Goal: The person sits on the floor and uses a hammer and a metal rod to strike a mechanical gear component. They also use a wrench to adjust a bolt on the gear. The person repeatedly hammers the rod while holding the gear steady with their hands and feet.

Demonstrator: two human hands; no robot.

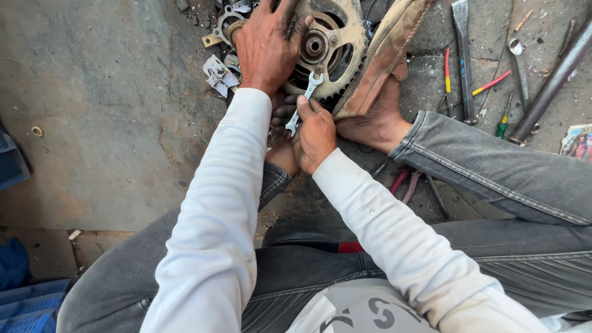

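Nearest the camera, the person sits on the grey concrete floor in grey jeans and a white long-sleeved top, both white sleeves reaching forward over the knees. A pair of red-handled pliers lies on the floor just under the right leg, partly hidden by it.

The right hand is closed around the lower end of a small silver open-ended spanner, fingers wrapped on the shaft. The spanner slants up and away from that hand, and its upper jaw sits at a bolt just below the hub of a dirty round metal sprocket wheel with a toothed rim. The sprocket wheel lies on the floor at its far edge, straight ahead of the person and partly cut off by the frame.

A bare foot in a worn tan sandal presses against the right side of the sprocket wheel, touching its teeth.

The left hand lies farther out, fingers spread flat over the left part of the sprocket wheel, thumb toward the hub. Beside that hand, small metal rings and torn scraps of white paper lie on the floor.

Toward the far right corner of the floor lie a flat grey steel chisel, several thin red and yellow screwdrivers, a silver ring spanner and a long dark metal pipe.
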